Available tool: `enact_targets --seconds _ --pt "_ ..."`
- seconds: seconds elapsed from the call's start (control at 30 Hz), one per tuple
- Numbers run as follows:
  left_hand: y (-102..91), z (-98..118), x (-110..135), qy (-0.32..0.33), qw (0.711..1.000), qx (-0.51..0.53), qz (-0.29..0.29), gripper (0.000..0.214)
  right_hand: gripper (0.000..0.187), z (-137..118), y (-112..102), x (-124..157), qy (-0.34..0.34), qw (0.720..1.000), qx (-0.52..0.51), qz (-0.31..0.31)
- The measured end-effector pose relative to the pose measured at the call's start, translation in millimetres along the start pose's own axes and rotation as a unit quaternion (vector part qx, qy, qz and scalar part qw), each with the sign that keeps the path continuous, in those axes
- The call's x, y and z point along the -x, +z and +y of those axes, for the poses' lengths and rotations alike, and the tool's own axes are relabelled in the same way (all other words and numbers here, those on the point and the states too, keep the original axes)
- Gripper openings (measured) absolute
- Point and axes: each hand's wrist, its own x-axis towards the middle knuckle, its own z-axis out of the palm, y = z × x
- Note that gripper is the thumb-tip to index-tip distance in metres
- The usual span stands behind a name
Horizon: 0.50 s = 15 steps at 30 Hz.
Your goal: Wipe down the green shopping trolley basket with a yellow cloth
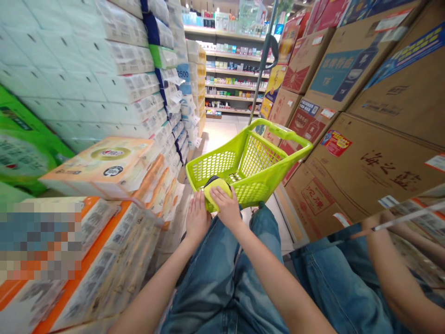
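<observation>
**Basket (273, 174) stands between wrapped packs (132, 58) and stacked cartons (389, 171)**

Head view, as it reaches me at a distance: the lime-green basket sits just ahead of a person's denim-clad legs (208, 273). The left hand (199, 215) lies at its near edge; the right hand (225, 204) spreads its fingers over a dark-edged, yellow-green rounded piece (217, 182) there. Both undersides are hidden, so I cannot tell whether either grip is pinching or merely resting. I judge the perforated basket to be light, fairly stiff plastic, perhaps slippery where smooth; its side rim or far handle bar (281, 133) looks the surest hold. The rounded piece seems light and possibly padded, best taken around its edge. Whether it is fixed to the basket, I cannot tell.
</observation>
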Motion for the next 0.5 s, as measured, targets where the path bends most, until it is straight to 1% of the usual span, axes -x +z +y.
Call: enact_targets --seconds 0.07,0.13,0.2,0.23,0.27,0.3,0.37,0.43,0.5 --pt "-1.9 0.5 -0.1 0.004 1.000 0.001 -0.001 0.067 0.068 33.5 -19.0 1.7 0.028 0.999 0.015 0.009" --pt "-2.5 2.0 -0.3 0.002 1.000 0.008 0.004 0.068 0.073 66.7 -37.2 1.8 0.092 0.995 0.036 0.033" --pt "-1.4 3.8 -0.3 -0.004 1.000 0.017 0.010 0.070 0.074 86.2 -47.6 -0.1 0.154 0.985 0.052 0.053" --pt "-0.4 4.6 -0.3 -0.007 1.000 0.020 0.013 0.071 0.074 88.0 -48.4 -1.7 0.179 0.980 0.057 0.061" --pt "0.8 5.3 -0.3 -0.010 1.000 0.023 0.015 0.072 0.073 83.9 -46.0 -3.5 0.195 0.977 0.059 0.066" --pt "1.9 5.7 -0.3 -0.013 0.999 0.024 0.017 0.074 0.071 74.2 -40.4 -5.4 0.203 0.975 0.057 0.068" --pt "3.9 5.7 -0.2 -0.016 0.999 0.024 0.018 0.075 0.068 42.6 -22.6 -8.3 0.190 0.979 0.041 0.066" --pt "4.9 4.5 -0.1 -0.017 1.000 0.020 0.017 0.075 0.063 5.8 -2.3 -9.5 0.136 0.989 0.015 0.051" --pt "4.7 2.6 0.2 -0.015 1.000 0.012 0.013 0.071 0.060 -21.3 12.0 -8.9 0.076 0.997 -0.004 0.033"
